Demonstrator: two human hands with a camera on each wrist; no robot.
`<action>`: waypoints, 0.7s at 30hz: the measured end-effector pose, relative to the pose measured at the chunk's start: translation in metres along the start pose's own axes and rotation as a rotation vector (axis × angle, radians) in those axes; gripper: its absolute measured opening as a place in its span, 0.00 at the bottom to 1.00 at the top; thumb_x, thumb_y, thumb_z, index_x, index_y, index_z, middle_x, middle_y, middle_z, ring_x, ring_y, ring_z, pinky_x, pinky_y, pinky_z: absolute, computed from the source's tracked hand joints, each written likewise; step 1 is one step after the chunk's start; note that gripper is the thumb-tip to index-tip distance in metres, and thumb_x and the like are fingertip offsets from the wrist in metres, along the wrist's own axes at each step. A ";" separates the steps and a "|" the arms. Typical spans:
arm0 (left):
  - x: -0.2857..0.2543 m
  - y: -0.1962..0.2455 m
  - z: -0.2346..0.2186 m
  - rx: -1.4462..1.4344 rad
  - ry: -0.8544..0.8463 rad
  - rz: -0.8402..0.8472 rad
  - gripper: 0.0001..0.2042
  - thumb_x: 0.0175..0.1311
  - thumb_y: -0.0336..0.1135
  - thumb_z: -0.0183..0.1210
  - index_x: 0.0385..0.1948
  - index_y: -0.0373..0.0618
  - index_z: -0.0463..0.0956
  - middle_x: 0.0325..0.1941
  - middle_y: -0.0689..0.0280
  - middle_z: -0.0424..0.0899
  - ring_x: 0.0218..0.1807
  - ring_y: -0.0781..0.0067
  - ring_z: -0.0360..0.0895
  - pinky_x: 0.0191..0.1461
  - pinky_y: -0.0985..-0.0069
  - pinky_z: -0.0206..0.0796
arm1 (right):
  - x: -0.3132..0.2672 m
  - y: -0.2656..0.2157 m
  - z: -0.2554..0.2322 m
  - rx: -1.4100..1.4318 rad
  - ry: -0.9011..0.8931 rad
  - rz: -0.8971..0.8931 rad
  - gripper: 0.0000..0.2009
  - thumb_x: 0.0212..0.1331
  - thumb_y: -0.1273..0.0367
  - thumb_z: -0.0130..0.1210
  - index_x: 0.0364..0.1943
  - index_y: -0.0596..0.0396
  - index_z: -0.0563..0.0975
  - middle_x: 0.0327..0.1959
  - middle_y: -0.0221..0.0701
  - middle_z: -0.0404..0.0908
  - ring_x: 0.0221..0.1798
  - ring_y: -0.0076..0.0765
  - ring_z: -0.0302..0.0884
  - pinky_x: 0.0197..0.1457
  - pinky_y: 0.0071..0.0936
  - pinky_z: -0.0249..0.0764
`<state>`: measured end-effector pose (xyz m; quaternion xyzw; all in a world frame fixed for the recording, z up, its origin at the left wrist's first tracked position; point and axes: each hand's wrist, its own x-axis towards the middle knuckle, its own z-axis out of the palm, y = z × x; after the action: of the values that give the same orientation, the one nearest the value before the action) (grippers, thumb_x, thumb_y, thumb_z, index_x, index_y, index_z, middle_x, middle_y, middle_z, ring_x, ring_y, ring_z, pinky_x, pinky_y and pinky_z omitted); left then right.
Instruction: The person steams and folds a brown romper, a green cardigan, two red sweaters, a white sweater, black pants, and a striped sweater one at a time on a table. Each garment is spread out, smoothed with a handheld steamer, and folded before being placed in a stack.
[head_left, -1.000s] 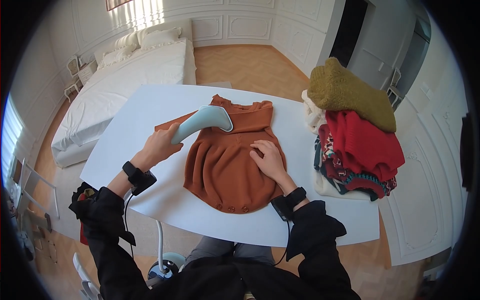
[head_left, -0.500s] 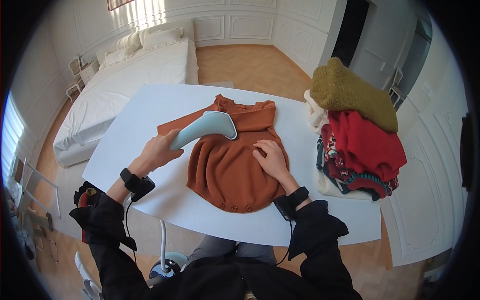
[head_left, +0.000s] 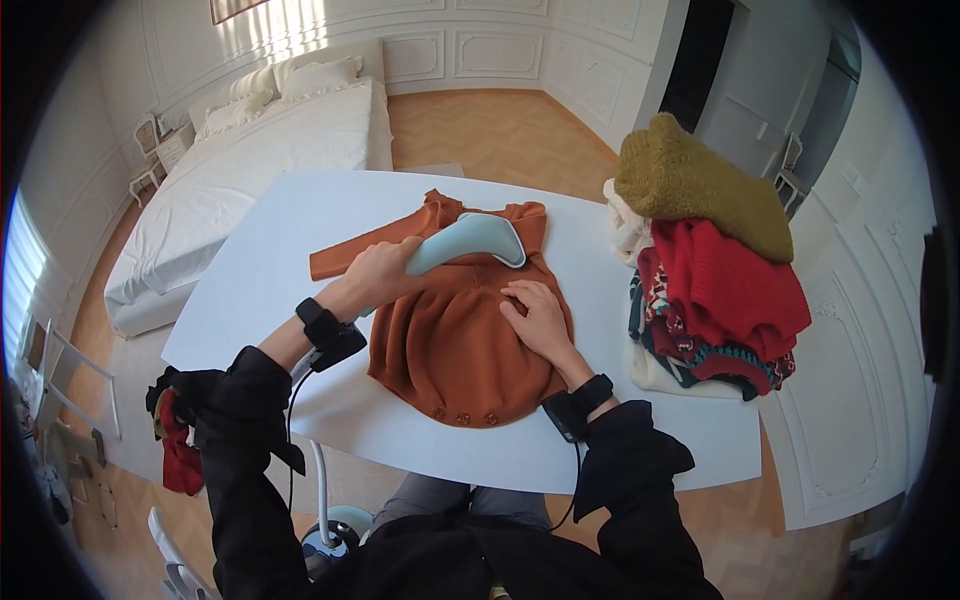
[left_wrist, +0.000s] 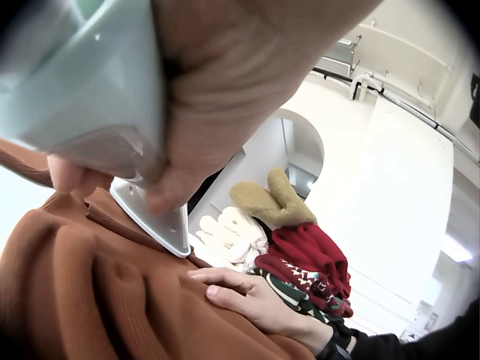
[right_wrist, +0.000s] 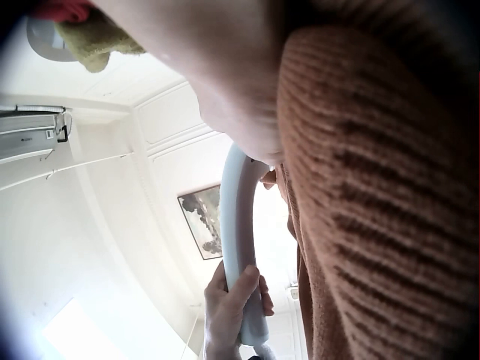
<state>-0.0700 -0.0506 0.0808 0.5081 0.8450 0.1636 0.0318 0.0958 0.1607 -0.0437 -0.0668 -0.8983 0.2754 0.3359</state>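
A rust-brown knit garment (head_left: 460, 345) lies on the white table (head_left: 690, 440), one sleeve stretched out to the left. My left hand (head_left: 380, 275) grips the handle of a pale blue steamer (head_left: 470, 240), whose head is over the upper part of the garment. Just below and right of the steamer head, my right hand (head_left: 537, 318) rests flat on the knit with relaxed fingers. In the left wrist view the steamer's flat plate (left_wrist: 154, 217) is low against the cloth.
At the table's right stands a pile of knitwear, with an olive piece (head_left: 700, 185) on top of a red one (head_left: 735, 290). A hose (head_left: 321, 490) runs down beside the front edge to a base on the floor. Behind the table is a white bed (head_left: 250, 170).
My left hand has moved the steamer to the right across the garment's upper part, toward my right hand. The right hand stays in place on the knit.
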 end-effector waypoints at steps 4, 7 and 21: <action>0.018 0.015 0.010 -0.010 0.003 0.006 0.23 0.51 0.41 0.59 0.49 0.42 0.71 0.34 0.49 0.81 0.36 0.46 0.79 0.42 0.56 0.70 | -0.001 -0.001 -0.001 0.001 0.003 0.002 0.13 0.55 0.64 0.55 0.39 0.57 0.80 0.48 0.37 0.79 0.56 0.43 0.71 0.60 0.38 0.65; 0.026 0.026 0.014 -0.024 0.001 0.004 0.23 0.52 0.42 0.59 0.50 0.42 0.70 0.35 0.48 0.81 0.37 0.45 0.79 0.42 0.55 0.69 | -0.001 -0.001 -0.001 0.001 0.001 0.005 0.13 0.55 0.64 0.55 0.39 0.57 0.80 0.48 0.37 0.79 0.56 0.43 0.71 0.60 0.38 0.65; 0.037 -0.019 -0.025 -0.244 0.177 -0.128 0.24 0.53 0.42 0.61 0.50 0.37 0.73 0.27 0.54 0.82 0.27 0.62 0.81 0.33 0.67 0.73 | 0.000 -0.002 -0.002 -0.002 -0.010 0.021 0.12 0.55 0.65 0.56 0.40 0.57 0.81 0.48 0.37 0.79 0.57 0.43 0.71 0.61 0.38 0.65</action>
<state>-0.1097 -0.0332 0.1029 0.4291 0.8490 0.3069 0.0291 0.0970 0.1596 -0.0414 -0.0750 -0.8996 0.2782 0.3283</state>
